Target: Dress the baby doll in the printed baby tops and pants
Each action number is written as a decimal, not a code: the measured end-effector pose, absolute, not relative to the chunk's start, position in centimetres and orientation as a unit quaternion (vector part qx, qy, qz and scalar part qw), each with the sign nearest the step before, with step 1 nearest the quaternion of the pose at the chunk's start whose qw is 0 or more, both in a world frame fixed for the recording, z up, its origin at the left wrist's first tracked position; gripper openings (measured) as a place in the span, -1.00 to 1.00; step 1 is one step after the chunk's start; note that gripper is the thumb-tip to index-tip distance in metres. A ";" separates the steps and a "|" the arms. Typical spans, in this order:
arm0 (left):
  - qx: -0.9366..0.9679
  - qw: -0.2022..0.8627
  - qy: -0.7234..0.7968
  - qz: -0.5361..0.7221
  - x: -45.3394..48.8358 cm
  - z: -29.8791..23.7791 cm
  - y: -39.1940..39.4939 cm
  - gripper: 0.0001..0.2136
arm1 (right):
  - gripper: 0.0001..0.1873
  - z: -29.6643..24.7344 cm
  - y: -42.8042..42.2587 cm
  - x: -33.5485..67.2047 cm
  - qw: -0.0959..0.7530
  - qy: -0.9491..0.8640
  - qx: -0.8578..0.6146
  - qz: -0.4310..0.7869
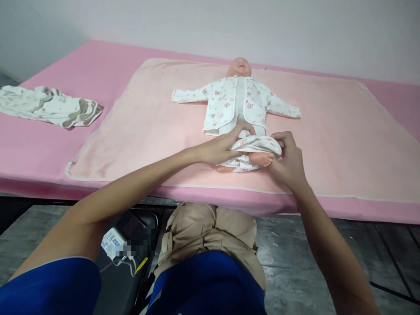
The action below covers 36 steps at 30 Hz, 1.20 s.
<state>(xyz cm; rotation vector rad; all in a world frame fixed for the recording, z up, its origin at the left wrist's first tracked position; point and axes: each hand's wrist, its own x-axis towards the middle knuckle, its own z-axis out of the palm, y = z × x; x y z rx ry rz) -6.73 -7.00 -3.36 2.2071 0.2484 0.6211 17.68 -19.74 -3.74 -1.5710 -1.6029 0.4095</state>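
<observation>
A baby doll (240,67) lies on its back, dressed in a white printed baby jacket (222,101) that hangs open at the front with both sleeves spread. White printed baby pants (251,142) are bunched around its lower legs, with one bare foot (261,159) sticking out in front and part of the other showing at the lower left. My left hand (220,148) is closed round the bunched pants and leg from the left; some fingertips are hidden. On the right side, my right hand (290,162) pinches the edge of the pants beside the foot.
Under the doll a peach blanket (141,131) covers much of the pink table pad (108,61). Folded printed baby clothes (49,105) lie at the left. Below the table edge, a dark chair (114,280) carries a white box (114,243) and a cable.
</observation>
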 end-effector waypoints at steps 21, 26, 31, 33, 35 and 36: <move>0.877 0.101 0.434 0.180 -5.8 -1.4 -0.6 -0.61 | -0.65 -0.2 -7.9 15.3 0.124 -0.734 -0.667 -0.025; 0.861 0.112 0.436 0.238 -8.0 -0.5 1.1 -0.68 | -0.68 0.3 -6.3 17.8 0.179 -0.713 -0.676 -0.043; 0.740 0.230 0.576 0.260 -15.6 -1.4 4.6 -0.65 | -0.53 0.4 -9.0 27.4 0.238 -0.583 -0.771 0.092; 0.714 0.254 0.616 0.215 -18.2 -2.6 5.6 -0.67 | -0.56 -0.9 -10.2 30.7 0.188 -0.561 -0.791 0.157; 0.722 0.226 0.623 0.201 -19.8 -3.8 5.8 -0.72 | -0.67 -2.2 -11.5 32.1 0.169 -0.550 -0.803 0.156; 0.737 0.191 0.610 0.219 -20.0 -4.1 5.6 -0.74 | -0.70 -2.6 -12.0 32.1 0.181 -0.553 -0.803 0.129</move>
